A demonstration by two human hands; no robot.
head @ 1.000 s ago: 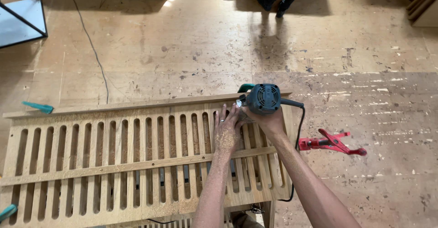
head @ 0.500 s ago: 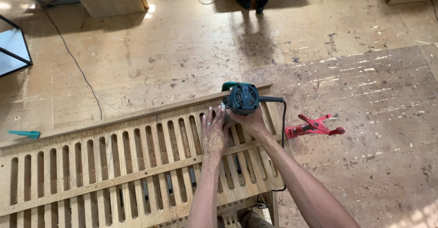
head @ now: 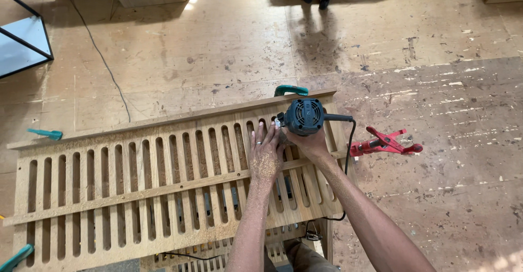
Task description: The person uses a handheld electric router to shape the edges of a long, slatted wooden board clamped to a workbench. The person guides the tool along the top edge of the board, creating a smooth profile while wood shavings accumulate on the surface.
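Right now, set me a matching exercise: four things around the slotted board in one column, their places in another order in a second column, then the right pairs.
Things
1. power tool
2. red clamp
3. left hand
4. glass panel in a dark frame

Places
A. flat on the slotted wooden panel, beside the tool
B. on the floor at the far left
C. at the panel's right end, sticking out sideways
D. on the panel's far right corner, in the right hand

Pairs: 1-D, 2-C, 3-A, 4-B
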